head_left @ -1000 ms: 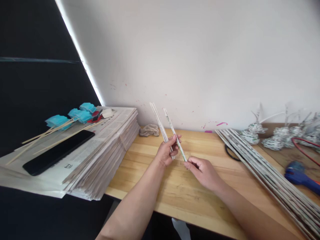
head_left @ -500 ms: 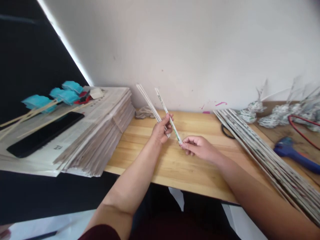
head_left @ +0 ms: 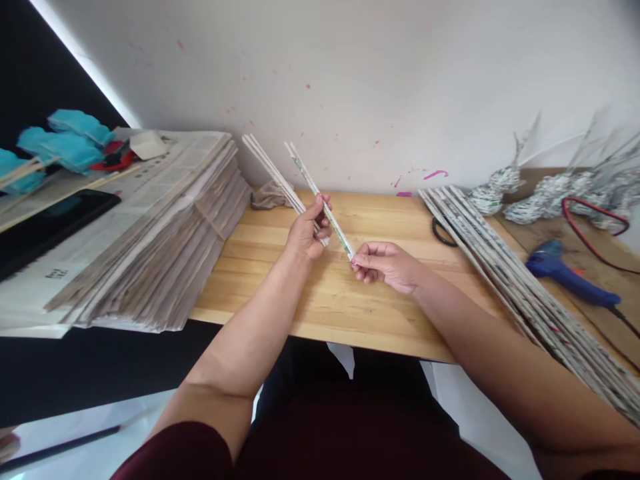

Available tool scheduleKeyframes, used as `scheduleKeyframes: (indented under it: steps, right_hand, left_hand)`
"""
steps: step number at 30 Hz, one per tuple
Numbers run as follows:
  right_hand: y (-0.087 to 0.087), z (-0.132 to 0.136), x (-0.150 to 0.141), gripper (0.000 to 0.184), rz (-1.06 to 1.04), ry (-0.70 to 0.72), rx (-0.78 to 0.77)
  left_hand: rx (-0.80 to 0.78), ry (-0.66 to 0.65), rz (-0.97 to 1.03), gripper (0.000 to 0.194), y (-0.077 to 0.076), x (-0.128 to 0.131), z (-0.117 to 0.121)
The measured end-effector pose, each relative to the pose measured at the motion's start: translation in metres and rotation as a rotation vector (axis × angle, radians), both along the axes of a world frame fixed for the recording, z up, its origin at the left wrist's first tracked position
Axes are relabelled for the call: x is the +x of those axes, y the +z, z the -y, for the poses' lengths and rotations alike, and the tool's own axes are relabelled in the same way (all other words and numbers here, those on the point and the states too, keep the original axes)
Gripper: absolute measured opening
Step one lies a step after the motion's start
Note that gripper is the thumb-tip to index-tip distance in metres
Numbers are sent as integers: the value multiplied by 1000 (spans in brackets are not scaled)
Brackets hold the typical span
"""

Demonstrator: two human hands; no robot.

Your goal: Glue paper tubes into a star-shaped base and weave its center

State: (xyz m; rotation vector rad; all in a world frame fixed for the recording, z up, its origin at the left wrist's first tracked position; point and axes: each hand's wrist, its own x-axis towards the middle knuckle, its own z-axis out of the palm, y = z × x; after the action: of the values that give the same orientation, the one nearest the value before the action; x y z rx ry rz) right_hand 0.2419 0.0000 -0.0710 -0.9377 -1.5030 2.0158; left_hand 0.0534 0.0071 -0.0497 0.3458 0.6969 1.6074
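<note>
Some green-flecked rolled paper [head_left: 338, 231] slanted from far left to near right over the table [head_left: 375, 327]; the left hand [head_left: 306, 233] curled around its middle and paler sticks [head_left: 273, 164]; the right hand [head_left: 386, 265] pinched its near end, fingertips closed.

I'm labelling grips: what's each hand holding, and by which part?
Left hand: white sticks, toward their lower ends, and at least one green-marked stick, about midway. Right hand: the green-marked stick's lower end.

Matt paper sticks [head_left: 337, 230], smooth wooden tabletop [head_left: 380, 320], rough-edged newsprint stack [head_left: 165, 260], glossy phone [head_left: 55, 230], plastic glue gun [head_left: 575, 277]
</note>
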Motion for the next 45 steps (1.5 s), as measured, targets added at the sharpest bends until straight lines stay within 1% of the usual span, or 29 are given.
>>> scheduleKeyframes:
  steps: [7, 13, 17, 22, 25, 27, 30, 33, 36, 39, 42, 45]
  right_hand:
    - [1, 3, -1, 30, 45, -36, 72]
    - [7, 5, -2, 34, 55, -41, 48]
    - [5, 2, -1, 36, 40, -48, 27]
    - [2, -2, 1, 37, 6, -81, -8]
    - [2, -3, 3, 39, -30, -107, -10]
    - [1, -5, 4, 40, -58, -108, 8]
    - [-3, -6, 5, 41, -59, -77, 52]
    - [-7, -7, 4, 40, -11, -46, 105]
    - [-10, -7, 3, 36, 43, -1, 199]
    - [-10, -7, 3, 32, 100, 32, 296]
    - [-9, -8, 2, 30, 108, 13, 292]
    - [-7, -7, 2, 31, 70, -64, 231]
  left_hand:
    - [0, 10, 20, 13, -1, -1, 0]
    - [-6, -5, 26, 14, -1, 1, 1]
    - [-28, -7, 32, 16, 1, 4, 1]
    - [-50, 0, 22, 16, 11, 9, -5]
    - [-48, -34, -11, 15, 19, 12, -11]
    - [-50, -58, -31, 14, 22, 13, -15]
    - [-34, -72, -40, 13, 18, 14, -18]
    - [-35, -64, -33, 15, 8, 12, -18]
    - [-46, -73, -29, 17, -1, 9, -17]
    - [-14, -111, -24, 20, -3, 8, -18]
    - [11, -112, -36, 22, -1, 8, -18]
    - [19, -84, -44, 21, 1, 8, -17]
